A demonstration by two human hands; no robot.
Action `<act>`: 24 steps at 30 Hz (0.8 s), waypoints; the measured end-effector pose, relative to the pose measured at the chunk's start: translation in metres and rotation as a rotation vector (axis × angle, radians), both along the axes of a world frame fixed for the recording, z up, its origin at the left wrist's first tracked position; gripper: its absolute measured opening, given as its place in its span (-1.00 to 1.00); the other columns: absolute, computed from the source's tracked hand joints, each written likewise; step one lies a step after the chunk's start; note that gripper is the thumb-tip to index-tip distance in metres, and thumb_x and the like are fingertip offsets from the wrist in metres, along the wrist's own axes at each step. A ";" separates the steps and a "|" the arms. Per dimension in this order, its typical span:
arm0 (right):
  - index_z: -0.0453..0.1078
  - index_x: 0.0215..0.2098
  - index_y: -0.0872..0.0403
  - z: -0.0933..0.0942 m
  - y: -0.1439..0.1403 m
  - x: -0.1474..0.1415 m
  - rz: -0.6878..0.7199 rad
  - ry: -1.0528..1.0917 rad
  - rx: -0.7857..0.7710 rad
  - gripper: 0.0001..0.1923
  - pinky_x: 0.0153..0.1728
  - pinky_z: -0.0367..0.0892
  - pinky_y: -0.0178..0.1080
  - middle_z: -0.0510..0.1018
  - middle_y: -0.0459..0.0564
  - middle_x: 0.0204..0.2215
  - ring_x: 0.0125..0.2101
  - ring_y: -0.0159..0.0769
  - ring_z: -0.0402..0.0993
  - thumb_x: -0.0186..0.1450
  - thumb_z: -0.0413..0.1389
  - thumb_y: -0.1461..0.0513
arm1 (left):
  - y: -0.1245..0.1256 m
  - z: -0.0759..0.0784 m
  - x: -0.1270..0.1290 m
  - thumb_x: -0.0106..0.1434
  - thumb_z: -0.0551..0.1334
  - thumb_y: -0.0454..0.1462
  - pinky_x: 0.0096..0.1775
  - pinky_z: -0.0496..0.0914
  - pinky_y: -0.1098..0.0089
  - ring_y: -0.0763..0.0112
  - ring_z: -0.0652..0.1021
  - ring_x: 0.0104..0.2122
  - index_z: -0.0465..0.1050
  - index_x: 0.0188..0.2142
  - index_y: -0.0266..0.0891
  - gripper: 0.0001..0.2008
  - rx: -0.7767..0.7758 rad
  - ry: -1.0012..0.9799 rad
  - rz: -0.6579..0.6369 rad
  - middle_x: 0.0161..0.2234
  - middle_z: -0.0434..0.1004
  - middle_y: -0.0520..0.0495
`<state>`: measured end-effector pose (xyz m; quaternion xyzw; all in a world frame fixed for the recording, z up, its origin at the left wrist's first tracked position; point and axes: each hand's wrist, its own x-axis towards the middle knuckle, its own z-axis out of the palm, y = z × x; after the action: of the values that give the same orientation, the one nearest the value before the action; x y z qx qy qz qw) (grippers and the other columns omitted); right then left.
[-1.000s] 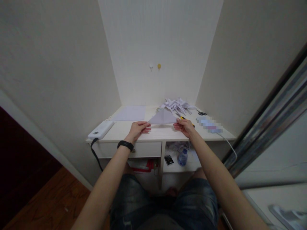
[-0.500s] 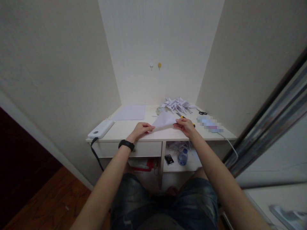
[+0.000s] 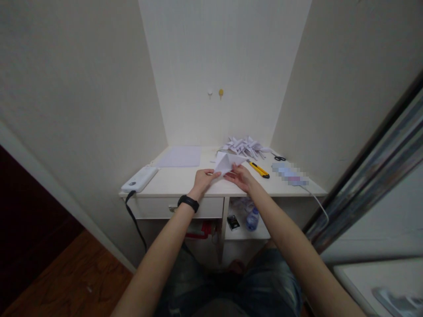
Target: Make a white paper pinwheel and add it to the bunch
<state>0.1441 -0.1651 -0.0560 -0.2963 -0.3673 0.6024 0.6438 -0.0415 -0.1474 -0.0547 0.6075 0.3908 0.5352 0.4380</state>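
A folded sheet of white paper (image 3: pixel 224 162) is held just above the front of the white desk (image 3: pixel 178 178), its flaps raised into points. My left hand (image 3: pixel 205 179), with a black band on the wrist, pinches the paper's lower left edge between thumb and fingers. On the other side my right hand (image 3: pixel 240 176) grips its lower right part, thumb on top and fingers underneath. Right behind the paper lies a pile of folded white paper pinwheels (image 3: pixel 246 145). A yellow utility knife (image 3: pixel 259 169) rests to the right of my right hand.
Flat paper sheets (image 3: pixel 180 156) lie at the back left. A white power strip (image 3: pixel 140 178) with a black cable sits at the left edge. Black scissors (image 3: pixel 280 158) and a blurred-out phone-like object (image 3: pixel 289 174) are on the right. A water bottle (image 3: pixel 253 219) stands on the shelf below.
My hands have come closer together, the left moving right and the right moving left. The paper now has raised, pointed flaps, and more of the yellow knife shows.
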 end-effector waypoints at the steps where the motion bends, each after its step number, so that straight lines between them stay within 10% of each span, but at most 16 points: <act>1: 0.38 -0.20 -0.03 0.000 0.003 -0.008 -0.047 0.034 0.003 -0.64 -0.20 0.55 -0.14 0.63 -0.05 -0.24 -0.28 -0.24 0.59 0.08 0.36 0.20 | 0.000 0.000 0.002 -0.10 0.49 -0.21 -0.46 0.27 0.47 0.44 0.47 -0.53 0.61 -0.45 -0.33 -0.75 -0.002 0.008 -0.016 -0.51 0.58 -0.08; 11: 0.42 -0.25 0.00 -0.001 0.014 -0.019 -0.130 0.109 0.044 -0.65 -0.19 0.53 -0.27 0.66 -0.11 -0.28 -0.24 -0.27 0.58 0.00 0.32 0.34 | -0.010 0.011 -0.011 -0.06 0.50 -0.11 -0.26 0.42 0.40 0.37 0.60 -0.32 0.46 0.01 -0.26 -0.36 -0.115 -0.307 -0.140 -0.23 0.62 -0.18; 24: 0.50 -0.21 0.07 0.005 -0.004 -0.031 0.040 -0.202 0.112 -0.54 -0.26 0.48 -0.22 0.67 -0.03 -0.27 -0.34 -0.20 0.56 -0.11 0.41 0.28 | -0.007 0.001 -0.009 -0.20 0.55 -0.12 -0.37 0.40 0.45 0.45 0.53 -0.43 0.61 -0.28 -0.37 -0.50 -0.093 -0.377 -0.085 -0.40 0.61 -0.11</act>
<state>0.1129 -0.1690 -0.0509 -0.3116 -0.4691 0.5609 0.6068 -0.0506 -0.1542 -0.0532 0.4915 0.3000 0.6019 0.5532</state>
